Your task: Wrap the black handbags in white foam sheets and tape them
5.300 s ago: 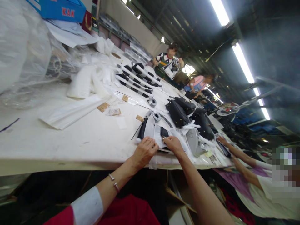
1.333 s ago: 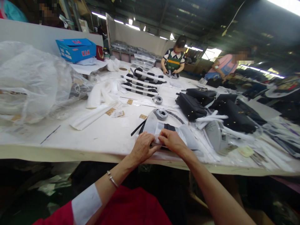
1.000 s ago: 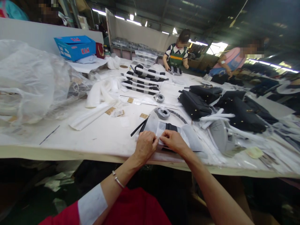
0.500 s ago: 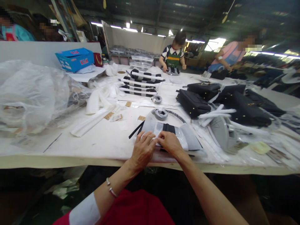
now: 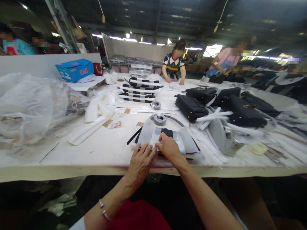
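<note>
A black bag [image 5: 194, 139] lies flat in front of me, mostly covered by white wrapping sheet [image 5: 146, 134] with clear plastic film [image 5: 178, 140] around its middle. On its near left part rests my left hand [image 5: 142, 161], fingers stretched out and slightly apart. My right hand [image 5: 169, 147] is closed, thumb and fingertips together at the near edge of the film; whatever is between them is hidden. A wrapped coil of strap [image 5: 159, 119] lies at the bag's far side, and a black strip [image 5: 134, 135] sticks out to the left.
Wrapped black bundles [image 5: 141, 89] lie farther back. Several black bags [image 5: 192, 107] and white foam tubes [image 5: 213, 115] are to the right. A large plastic bag [image 5: 33, 108] and a blue box [image 5: 75, 69] stand left. A co-worker [image 5: 174, 64] works across the table [image 5: 96, 159].
My left hand has slid slightly away from the right one, and its fingers lie flatter. The right hand stays closed at the film. The whole view has shifted a little.
</note>
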`<state>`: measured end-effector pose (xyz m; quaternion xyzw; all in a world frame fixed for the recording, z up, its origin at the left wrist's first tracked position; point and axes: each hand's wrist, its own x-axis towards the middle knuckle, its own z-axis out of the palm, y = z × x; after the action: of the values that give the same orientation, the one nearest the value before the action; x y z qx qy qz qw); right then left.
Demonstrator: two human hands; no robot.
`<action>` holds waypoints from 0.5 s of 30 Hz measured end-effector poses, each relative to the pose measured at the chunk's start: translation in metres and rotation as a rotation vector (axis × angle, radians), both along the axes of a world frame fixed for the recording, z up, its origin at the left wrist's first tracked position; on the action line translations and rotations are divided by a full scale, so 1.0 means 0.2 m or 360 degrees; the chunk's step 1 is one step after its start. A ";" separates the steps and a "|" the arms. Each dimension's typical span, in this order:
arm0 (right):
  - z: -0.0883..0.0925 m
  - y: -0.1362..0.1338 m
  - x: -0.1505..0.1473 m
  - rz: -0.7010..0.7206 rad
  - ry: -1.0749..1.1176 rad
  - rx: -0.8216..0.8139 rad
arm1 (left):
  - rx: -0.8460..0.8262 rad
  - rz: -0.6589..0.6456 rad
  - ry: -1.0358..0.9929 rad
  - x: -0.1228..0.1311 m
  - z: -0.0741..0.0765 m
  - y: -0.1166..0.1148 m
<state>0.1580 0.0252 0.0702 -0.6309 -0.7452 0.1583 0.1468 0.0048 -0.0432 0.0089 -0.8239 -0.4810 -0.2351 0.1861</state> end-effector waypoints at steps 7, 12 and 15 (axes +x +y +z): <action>0.15 -0.05 0.42 -0.0132 0.1061 0.0078 | 0.0067 -0.0087 -0.0019 -0.03 -0.03 0.01; 0.24 -0.04 1.19 -0.0987 0.0903 0.0844 | 0.0012 -0.0117 0.0057 -0.07 -0.06 0.04; 0.21 -0.01 1.54 -0.1257 0.0470 0.0699 | 0.0059 -0.0133 0.0115 -0.08 -0.07 0.05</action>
<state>0.4651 0.0233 0.1124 -0.7908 -0.4352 0.0172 0.4300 -0.0113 -0.0328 -0.0054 -0.8476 -0.4347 -0.2216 0.2085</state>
